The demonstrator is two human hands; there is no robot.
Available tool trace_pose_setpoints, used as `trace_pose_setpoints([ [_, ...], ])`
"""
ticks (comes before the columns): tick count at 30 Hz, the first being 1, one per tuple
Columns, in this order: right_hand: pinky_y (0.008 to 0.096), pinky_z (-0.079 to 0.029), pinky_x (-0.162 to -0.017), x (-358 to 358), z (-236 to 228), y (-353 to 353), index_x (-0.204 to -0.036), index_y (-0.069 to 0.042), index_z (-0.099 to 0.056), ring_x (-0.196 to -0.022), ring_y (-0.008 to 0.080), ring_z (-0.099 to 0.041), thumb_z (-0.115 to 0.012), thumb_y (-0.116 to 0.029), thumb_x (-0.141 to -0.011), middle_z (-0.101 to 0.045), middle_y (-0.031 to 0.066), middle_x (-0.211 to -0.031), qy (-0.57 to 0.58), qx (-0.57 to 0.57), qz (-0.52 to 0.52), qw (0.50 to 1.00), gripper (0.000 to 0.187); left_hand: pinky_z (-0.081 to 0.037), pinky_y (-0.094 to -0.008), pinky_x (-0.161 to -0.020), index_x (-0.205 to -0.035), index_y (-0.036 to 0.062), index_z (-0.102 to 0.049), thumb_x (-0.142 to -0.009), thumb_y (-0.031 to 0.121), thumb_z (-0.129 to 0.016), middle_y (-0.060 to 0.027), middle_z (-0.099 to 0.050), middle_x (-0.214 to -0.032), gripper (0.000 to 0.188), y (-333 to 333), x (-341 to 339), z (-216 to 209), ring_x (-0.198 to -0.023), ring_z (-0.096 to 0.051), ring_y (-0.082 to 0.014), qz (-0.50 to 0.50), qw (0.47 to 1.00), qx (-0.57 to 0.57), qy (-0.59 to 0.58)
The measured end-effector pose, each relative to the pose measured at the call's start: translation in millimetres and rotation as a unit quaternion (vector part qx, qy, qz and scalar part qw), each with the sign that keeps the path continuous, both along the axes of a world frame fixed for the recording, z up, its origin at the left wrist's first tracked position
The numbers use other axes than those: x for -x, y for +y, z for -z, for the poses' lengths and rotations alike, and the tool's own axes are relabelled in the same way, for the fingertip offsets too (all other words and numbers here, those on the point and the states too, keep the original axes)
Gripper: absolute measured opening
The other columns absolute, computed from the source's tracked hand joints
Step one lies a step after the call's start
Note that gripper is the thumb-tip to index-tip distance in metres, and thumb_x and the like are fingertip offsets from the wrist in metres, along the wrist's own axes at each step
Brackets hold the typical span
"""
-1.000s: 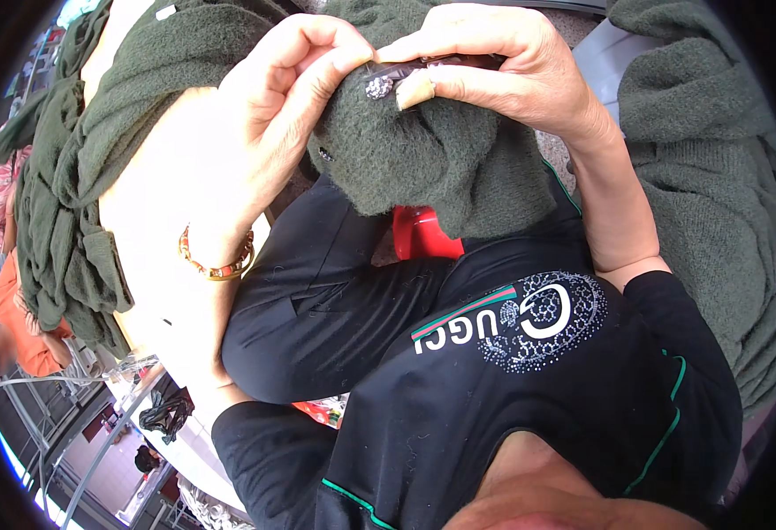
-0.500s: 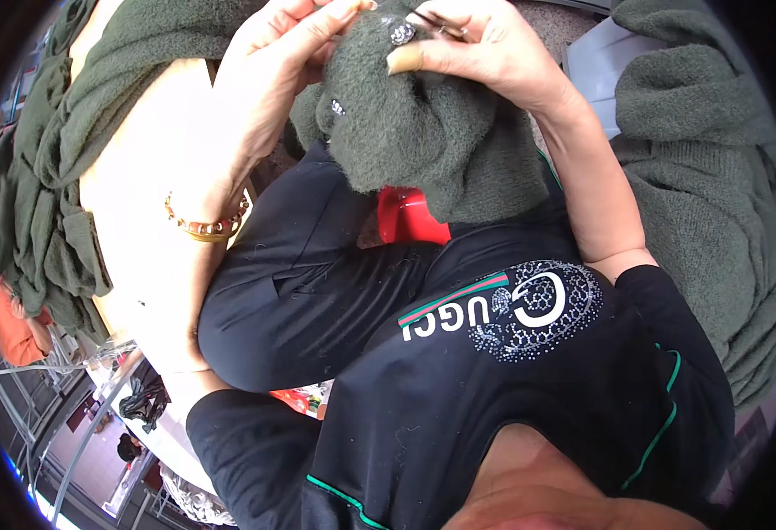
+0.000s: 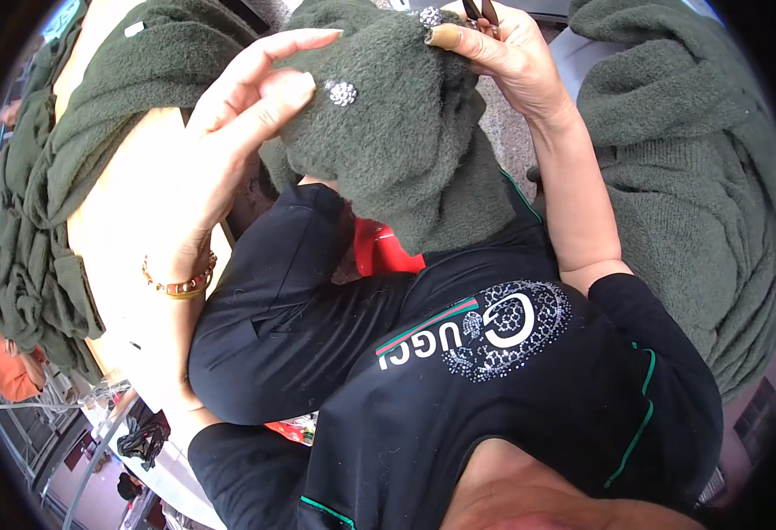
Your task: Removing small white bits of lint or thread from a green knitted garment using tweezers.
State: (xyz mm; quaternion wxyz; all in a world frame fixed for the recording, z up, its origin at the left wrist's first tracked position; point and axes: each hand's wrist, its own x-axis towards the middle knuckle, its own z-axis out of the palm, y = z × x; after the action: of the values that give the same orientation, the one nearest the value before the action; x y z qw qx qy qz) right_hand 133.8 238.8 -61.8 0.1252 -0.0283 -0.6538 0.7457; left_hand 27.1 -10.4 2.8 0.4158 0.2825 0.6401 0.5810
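Observation:
A fuzzy dark green knit garment (image 3: pixel 379 132) hangs over my lap, with a sparkling round button (image 3: pixel 344 94) on its left part and another such button (image 3: pixel 430 16) near its top. My right hand (image 3: pixel 512 57) pinches the fabric beside the upper button; its thumb wears a tan cover. Two dark pointed blades, seemingly small thread snips (image 3: pixel 482 13), stick up from that hand's fingers. My left hand (image 3: pixel 247 106) is just left of the lower button, index finger stretched out and apart from the thumb. No thread can be made out there.
More green knit garments lie on a pale table (image 3: pixel 123 230) at left, and a green pile (image 3: pixel 671 203) rises at right over something light grey. A red object (image 3: pixel 384 247) shows below my lap. A person in orange (image 3: pixel 3 344) is at the far left.
My left hand has come away from the garment's top edge, down and left, its fingers parting. The garment has spread, showing the lower button fully. My right hand has shifted slightly right, keeping its grip.

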Motion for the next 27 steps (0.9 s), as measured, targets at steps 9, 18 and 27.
trace_pose_setpoints([
  [9, 0.0199, -0.039, -0.054, 0, 3, 11, -0.088, 0.001, -0.071, -0.06, 0.004, -0.053, -0.074, -0.011, -0.086, -0.066, -0.0009, -0.072, 0.0, -0.018, 0.024, 1.0, 0.012, -0.043, -0.0197, -0.093, -0.121, 0.0056, -0.065, -0.096, 0.01, -0.062, 0.0005, -0.067, -0.107, 0.025, -1, 8, -1, -0.101, -0.057, -0.0045, 0.022, 0.989, 0.098, 0.108],
  [18, 0.0208, -0.048, -0.068, 1, -5, 1, -0.104, 0.002, -0.067, -0.078, 0.0067, -0.061, -0.072, -0.003, -0.088, -0.069, 0.003, -0.09, -0.035, -0.051, -0.028, 0.998, 0.018, -0.044, -0.0201, -0.083, -0.102, 0.0021, -0.066, -0.097, 0.015, -0.061, 0.0025, -0.065, -0.09, 0.014, -1, 8, 13, -0.089, -0.058, -0.0044, -0.047, 0.983, 0.006, 0.175],
  [27, 0.0248, -0.049, -0.085, 9, 3, -33, -0.117, 0.0, -0.068, -0.093, 0.0098, -0.061, -0.069, -0.008, -0.089, -0.069, 0.0047, -0.106, 0.058, -0.084, -0.079, 0.992, 0.029, -0.042, -0.0194, -0.086, -0.102, 0.0026, -0.062, -0.099, 0.015, -0.058, 0.0032, -0.061, -0.094, 0.014, 2, 4, 12, -0.093, -0.054, -0.0039, -0.04, 0.982, -0.034, 0.18],
])
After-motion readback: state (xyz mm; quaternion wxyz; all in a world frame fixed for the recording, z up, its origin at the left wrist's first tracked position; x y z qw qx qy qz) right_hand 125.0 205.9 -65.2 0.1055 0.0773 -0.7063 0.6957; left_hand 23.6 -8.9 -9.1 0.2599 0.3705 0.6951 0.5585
